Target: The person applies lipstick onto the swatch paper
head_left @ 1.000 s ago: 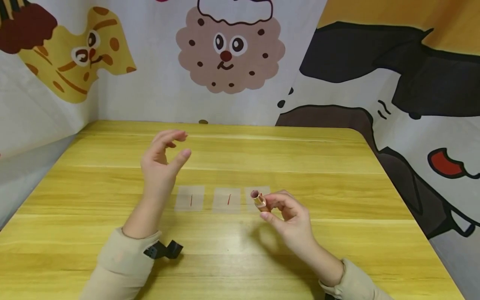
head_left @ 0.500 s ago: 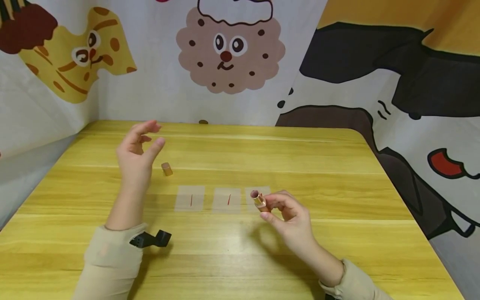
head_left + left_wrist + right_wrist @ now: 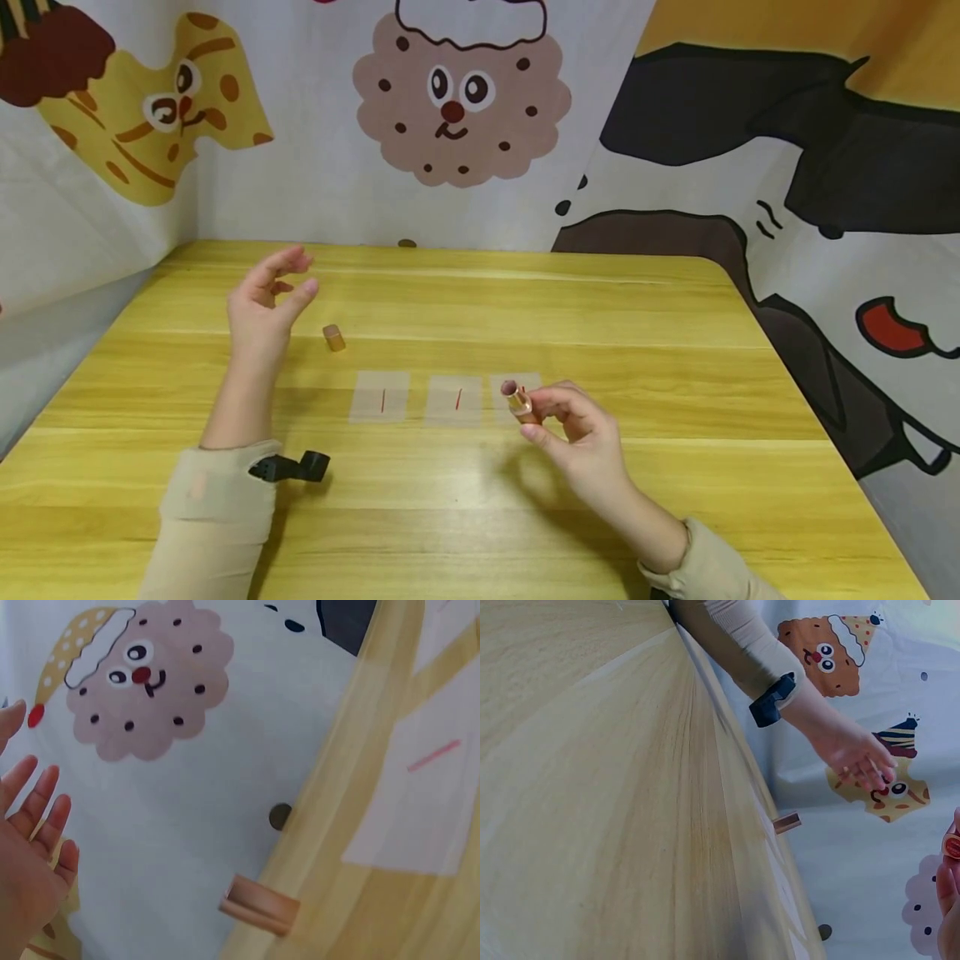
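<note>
My right hand (image 3: 588, 442) pinches a rose-gold lipstick tube (image 3: 520, 403) between thumb and fingers, its uncapped end tilted up to the left. The tube's red base label shows at the edge of the right wrist view. The lipstick's cap (image 3: 333, 337) stands upright on the table, also visible in the left wrist view as a copper-coloured cap (image 3: 259, 905). To the left of the cap, my left hand (image 3: 261, 310) hovers with loosely bent fingers and nothing in it. Thin translucent paper squares lie in a row: left (image 3: 367, 408), middle (image 3: 442, 410) and right (image 3: 501, 398), the last partly hidden by the tube.
A red stroke marks the left and middle squares; a bit of red shows on the right one. The wooden table (image 3: 465, 517) meets a cartoon-printed curtain (image 3: 300, 192) at its back and sides. A black wrist camera (image 3: 292, 468) sticks out from the left sleeve.
My left hand has drawn away to the left, and the cap it hid a second ago now shows standing on the table. The right hand and lipstick have stayed still.
</note>
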Tool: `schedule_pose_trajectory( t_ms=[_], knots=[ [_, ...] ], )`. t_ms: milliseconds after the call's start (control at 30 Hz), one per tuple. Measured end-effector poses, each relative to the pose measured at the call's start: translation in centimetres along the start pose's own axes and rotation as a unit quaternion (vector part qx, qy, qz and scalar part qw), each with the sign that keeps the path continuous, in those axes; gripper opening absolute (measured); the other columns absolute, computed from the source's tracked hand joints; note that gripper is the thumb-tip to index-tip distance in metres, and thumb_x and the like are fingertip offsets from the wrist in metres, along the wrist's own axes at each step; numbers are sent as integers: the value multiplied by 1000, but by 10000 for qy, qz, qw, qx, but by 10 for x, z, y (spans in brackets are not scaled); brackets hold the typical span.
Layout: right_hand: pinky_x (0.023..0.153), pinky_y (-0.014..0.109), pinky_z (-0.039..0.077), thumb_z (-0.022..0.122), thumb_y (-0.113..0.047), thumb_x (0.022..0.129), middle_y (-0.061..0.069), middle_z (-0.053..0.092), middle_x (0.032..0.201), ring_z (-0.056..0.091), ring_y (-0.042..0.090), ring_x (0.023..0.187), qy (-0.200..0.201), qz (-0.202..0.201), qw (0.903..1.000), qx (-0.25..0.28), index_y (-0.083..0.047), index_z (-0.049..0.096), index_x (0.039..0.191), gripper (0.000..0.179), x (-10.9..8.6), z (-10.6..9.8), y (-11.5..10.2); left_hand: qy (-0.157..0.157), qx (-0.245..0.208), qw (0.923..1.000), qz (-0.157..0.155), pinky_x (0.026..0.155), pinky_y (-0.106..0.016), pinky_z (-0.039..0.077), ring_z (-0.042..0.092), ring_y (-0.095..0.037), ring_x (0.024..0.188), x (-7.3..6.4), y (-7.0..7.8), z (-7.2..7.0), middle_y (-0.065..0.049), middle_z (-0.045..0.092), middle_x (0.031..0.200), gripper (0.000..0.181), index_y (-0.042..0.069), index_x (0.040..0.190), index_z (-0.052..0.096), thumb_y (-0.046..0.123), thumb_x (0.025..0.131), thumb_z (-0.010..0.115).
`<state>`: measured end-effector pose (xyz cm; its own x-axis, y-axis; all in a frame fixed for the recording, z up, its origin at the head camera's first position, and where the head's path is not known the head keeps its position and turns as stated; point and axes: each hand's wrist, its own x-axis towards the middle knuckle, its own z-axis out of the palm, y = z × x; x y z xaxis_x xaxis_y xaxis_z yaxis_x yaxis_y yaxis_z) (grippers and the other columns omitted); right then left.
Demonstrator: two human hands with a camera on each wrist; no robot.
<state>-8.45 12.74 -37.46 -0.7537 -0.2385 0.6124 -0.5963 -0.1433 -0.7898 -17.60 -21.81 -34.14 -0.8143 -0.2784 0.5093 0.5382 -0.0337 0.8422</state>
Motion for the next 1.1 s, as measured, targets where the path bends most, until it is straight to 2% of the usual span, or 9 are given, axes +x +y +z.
schedule_pose_trajectory(
  t_ms=[367, 467, 600, 700, 800, 933, 1100],
  knots=[
    [74, 29, 49, 63, 22, 67, 15, 59, 94, 57, 20, 80, 3, 95, 10000, -14, 8, 57, 102, 37, -1, -1, 0, -222, 717, 9951, -642, 74, -23, 32, 48, -24, 98, -3, -26, -22, -8, 62, 104, 39, 6, 116, 59, -2, 79, 66],
    [75, 29, 48, 63, 22, 68, 15, 59, 94, 57, 20, 80, 17, 107, 9999, -9, 8, 57, 102, 37, -1, -1, 0, -371, 1093, 9899, -824, 74, -22, 32, 48, -23, 99, -4, -33, -28, -8, 60, 108, 40, 7, 118, 58, 2, 80, 66],
    [76, 30, 48, 64, 20, 68, 15, 59, 94, 57, 21, 80, 27, 161, 9999, -37, 8, 58, 102, 37, -1, -1, -1, -654, 1507, 9798, -1144, 75, -22, 33, 46, -24, 102, -7, -31, -29, -10, 57, 113, 40, 7, 121, 55, 9, 82, 65],
    [76, 30, 48, 64, 19, 69, 15, 59, 94, 57, 21, 81, 11, 211, 9998, -56, 7, 58, 102, 36, -1, -1, -1, -808, 1650, 9746, -1282, 74, -23, 33, 46, -25, 103, -9, -35, -32, -12, 56, 114, 41, 7, 123, 54, 14, 83, 65],
    [75, 30, 48, 64, 19, 69, 15, 59, 94, 57, 21, 80, 1, 206, 9998, -44, 8, 57, 102, 36, -1, -1, 0, -926, 1838, 9691, -1358, 74, -23, 34, 47, -21, 103, -9, -50, -40, -11, 56, 115, 44, 9, 125, 52, 17, 84, 65],
    [75, 29, 48, 64, 20, 69, 15, 59, 94, 57, 21, 80, -4, 188, 9998, -43, 8, 57, 102, 36, -2, -1, 1, -1048, 2080, 9612, -1479, 75, -22, 34, 47, -19, 104, -12, -60, -46, -8, 56, 117, 45, 12, 127, 50, 19, 84, 64],
    [74, 29, 48, 64, 21, 68, 15, 59, 93, 57, 20, 80, -10, 91, 10000, -11, 9, 57, 102, 37, -2, -2, 3, -1158, 2097, 9586, -1540, 76, -22, 35, 47, -21, 104, -14, -65, -48, -8, 57, 116, 44, 11, 125, 52, 18, 84, 65]
  ],
)
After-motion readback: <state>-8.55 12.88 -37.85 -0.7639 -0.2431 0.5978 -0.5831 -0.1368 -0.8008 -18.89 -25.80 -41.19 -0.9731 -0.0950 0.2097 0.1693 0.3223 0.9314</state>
